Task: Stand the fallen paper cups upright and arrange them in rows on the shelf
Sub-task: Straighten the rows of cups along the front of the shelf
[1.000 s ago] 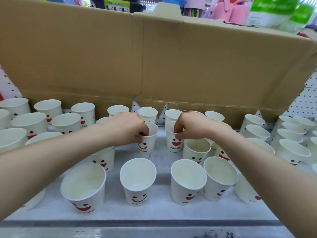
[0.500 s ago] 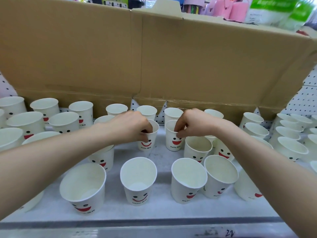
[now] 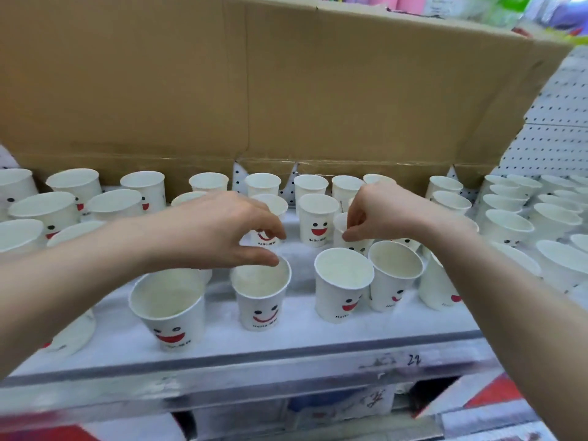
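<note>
Once let go, stands alone just in front of the cardboard box [image 3: 286,90] — smiley paper cup [image 3: 318,221], upright, second row out from that box. Half a second back, pinched at the rim by the right hand [image 3: 383,211]; now free. Shifted one cup along, that hand, thumb and forefinger nipping the rim of the neighbouring cup [image 3: 339,226], same row out from the box. Left hand [image 3: 219,232] off its cup too — fingers spread and loosely curved, gripping nothing, hovering over the front-row cup [image 3: 261,291], farthest row from the box. Just past its fingertips, the released cup [image 3: 264,241], upright. Means two more set in line. No fallen cup plainly visible on the shelf [image 3: 286,342] in front of the box, though several hidden by the arms. By the look of it, down to squaring up rows rather than righting.
</note>
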